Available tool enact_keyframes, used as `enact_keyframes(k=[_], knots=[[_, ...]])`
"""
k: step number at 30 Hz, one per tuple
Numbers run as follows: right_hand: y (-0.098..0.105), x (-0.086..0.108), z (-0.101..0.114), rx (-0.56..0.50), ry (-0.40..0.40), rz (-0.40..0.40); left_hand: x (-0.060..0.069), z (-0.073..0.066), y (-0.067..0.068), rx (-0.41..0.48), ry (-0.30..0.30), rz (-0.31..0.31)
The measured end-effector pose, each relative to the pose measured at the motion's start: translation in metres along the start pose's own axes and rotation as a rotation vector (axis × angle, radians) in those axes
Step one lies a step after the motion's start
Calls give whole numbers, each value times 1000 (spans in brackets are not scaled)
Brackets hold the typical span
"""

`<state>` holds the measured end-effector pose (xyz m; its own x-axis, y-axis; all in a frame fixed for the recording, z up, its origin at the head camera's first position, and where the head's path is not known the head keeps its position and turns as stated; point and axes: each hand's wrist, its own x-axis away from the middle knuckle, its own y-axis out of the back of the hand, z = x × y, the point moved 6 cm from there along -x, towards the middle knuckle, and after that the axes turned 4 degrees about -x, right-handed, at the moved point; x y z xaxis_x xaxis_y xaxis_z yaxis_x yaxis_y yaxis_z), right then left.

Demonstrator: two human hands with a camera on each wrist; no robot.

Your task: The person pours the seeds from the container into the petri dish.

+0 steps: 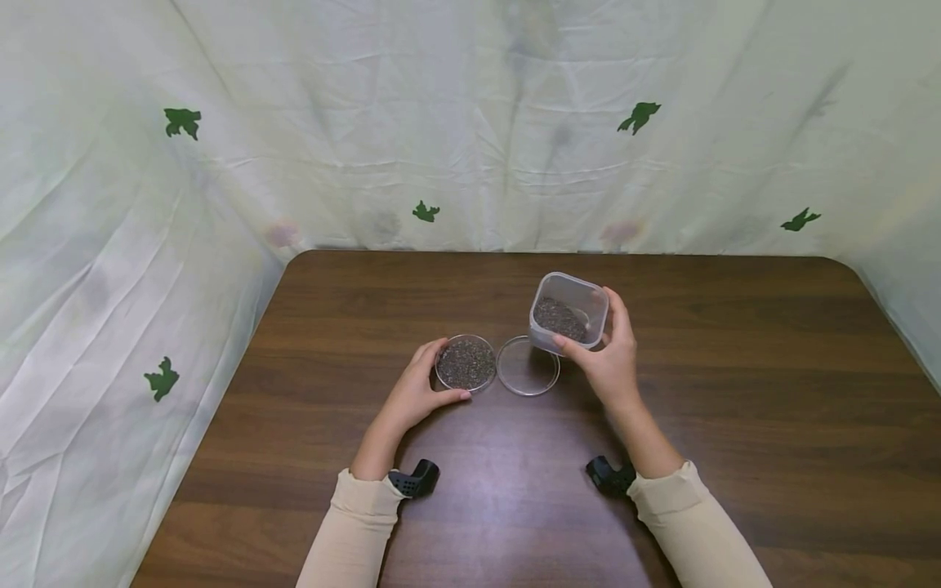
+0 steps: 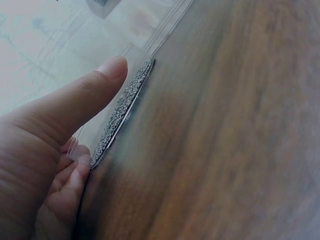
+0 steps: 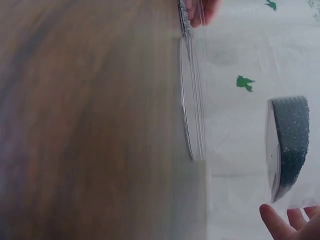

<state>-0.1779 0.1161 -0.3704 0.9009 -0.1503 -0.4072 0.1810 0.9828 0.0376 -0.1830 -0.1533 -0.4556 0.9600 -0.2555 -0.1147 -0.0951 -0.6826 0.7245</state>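
Granules [image 1: 467, 364], dark and fine, lie in a round dish [image 1: 466, 336] that sits flat on the counter [image 1: 735, 367], just left of the middle. From where I stand, the left grip [image 1: 412, 398] is curled about its side, thumb on the near rim and fingers on the far one, parted about as wide as the dish; I take that as a way of steadying it without covering its top.

Just right of it, almost or quite touching, lies a second clear dish [image 1: 528, 369], perhaps a lid, with wood showing through. The pair sit close, I suppose, so both are within easy reach.

The right grip [image 1: 616, 369] has hold of a clear tub [image 1: 573, 289], thumb on the near side and fingers round the right, spread to about the tub's width. The tub is lifted off the wood and tipped, more granules [image 1: 560, 319] inside; holding it from the right leaves its left side unblocked toward the dishes.

The counter's far edge runs beyond the tub, with white cloth [image 1: 456, 122] behind, so backward room is limited. The widest stretch of wood is to the right; between the forearms there is also room to draw things nearer.
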Motion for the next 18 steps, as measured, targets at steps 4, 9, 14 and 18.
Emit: enact_keyframes(k=[4,9,14,18], knots=[[8,2,-2,27,-19,-11,0,0,0,-1,-2,-4],[18,3,-14,42,-35,-41,0,0,0,2,-8,-9],[31,2,-37,47,-39,-73,0,-1,0,5,-12,-12],[39,3,-46,77,-42,-101,0,-1,0,8,-11,-12]])
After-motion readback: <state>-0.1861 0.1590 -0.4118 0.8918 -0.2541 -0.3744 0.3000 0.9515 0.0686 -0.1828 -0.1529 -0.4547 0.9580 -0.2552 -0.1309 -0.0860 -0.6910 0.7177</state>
